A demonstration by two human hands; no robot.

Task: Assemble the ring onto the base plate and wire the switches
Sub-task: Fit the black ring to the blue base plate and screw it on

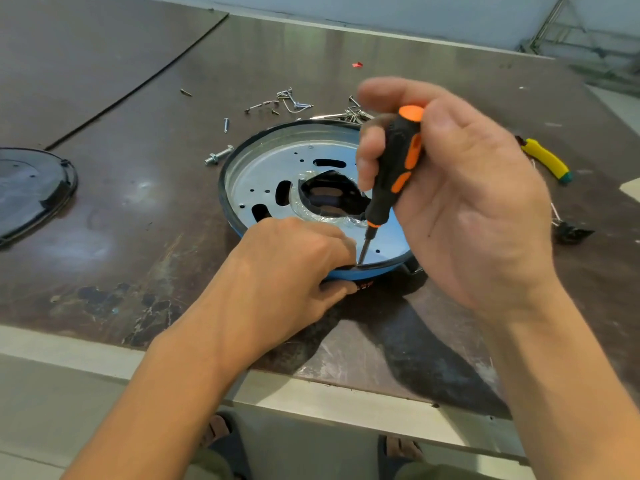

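Orange-black screwdriver [398, 161] clasped in curled right hand [478, 202], tip set at near rim of base plate [256, 168]. Pinched black ring [221, 181] against that rim with left hand [294, 265]. Plate flat on brown table [138, 209], centre.

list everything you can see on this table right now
base plate: one, silver with slots, mid table, inside the ring
ring: one, blue with a dark rim, around the base plate
screwdriver: one, black and orange, near upright, tip at the ring's near edge
loose screws: several, silver, scattered behind the ring
bolt: one, silver, just left of the ring
cover: one, black, left edge, partly cut off
hand tool: one, yellow handle, far right
scrap: one, red, far back
table: one, dark brown, worn
left hand: one, grips the ring's near edge
right hand: one, holds the screwdriver handle
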